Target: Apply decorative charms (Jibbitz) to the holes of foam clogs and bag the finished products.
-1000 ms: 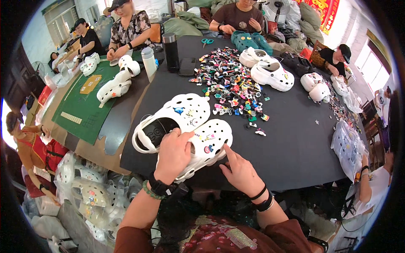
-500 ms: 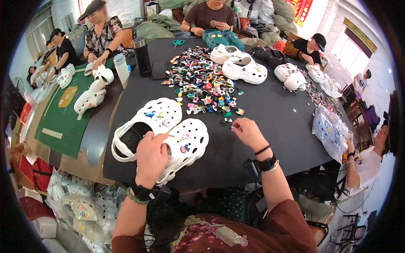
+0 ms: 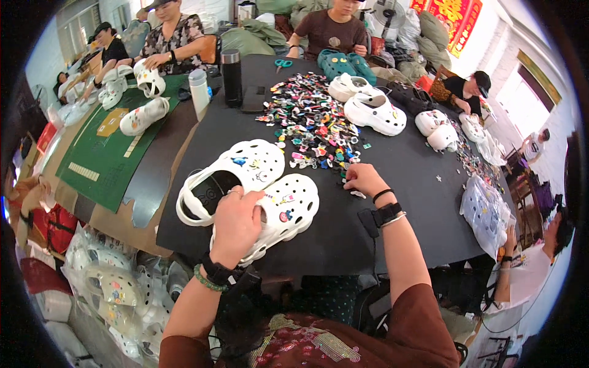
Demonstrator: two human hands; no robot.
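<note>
A: State the left grip.
B: Left hand: fingers closed over the opening edge of the nearer white shoe, placed near the front edge of the table.
A: Right grip?
B: Right hand: fingers drawn together at the near edge of the charm pile; contents cannot be told.
A: Working room?
B: Tabletop extends rightward to the bagged shoes.

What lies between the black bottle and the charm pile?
In the head view, a dark, flat rectangular object lies between the black bottle and the charm pile; I can't tell exactly what it is.
</note>
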